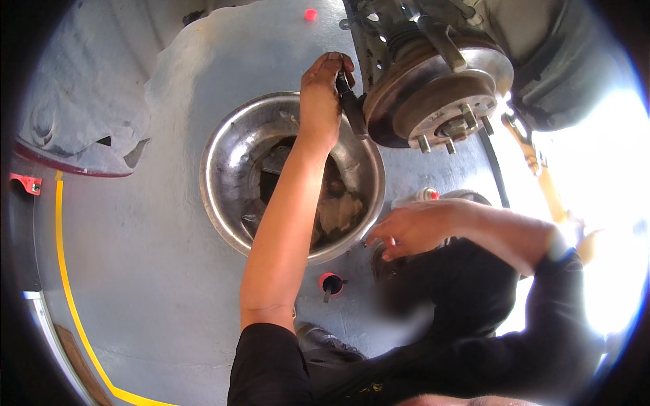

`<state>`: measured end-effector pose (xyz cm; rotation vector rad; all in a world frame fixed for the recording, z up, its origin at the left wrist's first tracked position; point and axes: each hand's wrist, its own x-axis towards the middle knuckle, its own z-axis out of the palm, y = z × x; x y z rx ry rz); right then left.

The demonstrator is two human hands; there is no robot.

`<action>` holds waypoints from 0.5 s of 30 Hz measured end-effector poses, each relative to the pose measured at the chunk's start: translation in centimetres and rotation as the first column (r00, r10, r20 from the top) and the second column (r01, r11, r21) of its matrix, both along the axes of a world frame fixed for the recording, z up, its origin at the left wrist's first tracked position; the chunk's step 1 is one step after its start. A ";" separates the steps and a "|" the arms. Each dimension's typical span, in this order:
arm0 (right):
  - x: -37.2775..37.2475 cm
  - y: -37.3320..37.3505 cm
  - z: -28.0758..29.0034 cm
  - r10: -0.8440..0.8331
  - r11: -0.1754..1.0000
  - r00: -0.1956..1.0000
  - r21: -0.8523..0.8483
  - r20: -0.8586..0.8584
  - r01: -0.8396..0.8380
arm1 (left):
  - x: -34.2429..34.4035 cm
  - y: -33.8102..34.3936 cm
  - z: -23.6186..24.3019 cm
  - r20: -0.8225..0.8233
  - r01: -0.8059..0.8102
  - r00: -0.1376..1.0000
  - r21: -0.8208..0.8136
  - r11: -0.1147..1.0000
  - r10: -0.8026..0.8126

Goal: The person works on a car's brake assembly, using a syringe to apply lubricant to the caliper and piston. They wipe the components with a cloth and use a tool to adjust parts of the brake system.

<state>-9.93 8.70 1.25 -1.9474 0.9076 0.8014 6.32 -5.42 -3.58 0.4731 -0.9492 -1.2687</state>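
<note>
My left hand (321, 95) reaches over a steel basin and is closed around a dark, elongated part (352, 111) beside the brake disc (433, 101). Its upper end is hidden by my fingers, and I cannot make out its exact kind. The hub, with several wheel studs, faces me. Near the basin's right rim, my right hand (420, 227) hangs with fingers loosely bent and apart, with nothing visible in them. In the steel basin (215, 196) lie dark liquid and several soiled pieces, partly covered by my forearm.
Behind my right hand stands a spray can (428, 195) with a red top. A small red container (330, 284) with a dark stick sits nearer me. Another red cap (310, 14) lies far off. Body panels (95, 88) hang at left; a yellow line (64, 257) marks the floor.
</note>
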 end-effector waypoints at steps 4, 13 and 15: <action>-1.0 -0.1 -0.7 0.012 1.000 1.000 -0.007 -0.002 -0.012 | 1.2 0.1 0.0 0.373 -0.084 0.919 -0.133 0.988 0.128; -2.7 -0.8 -0.5 -0.018 0.999 1.000 -0.028 0.012 0.019 | 3.0 -0.1 1.8 0.425 0.094 0.901 0.003 0.996 -0.087; -3.2 -1.3 -0.8 -0.035 0.999 0.999 -0.020 0.015 0.035 | 3.8 -1.2 1.5 0.405 0.213 0.893 0.000 0.977 -0.195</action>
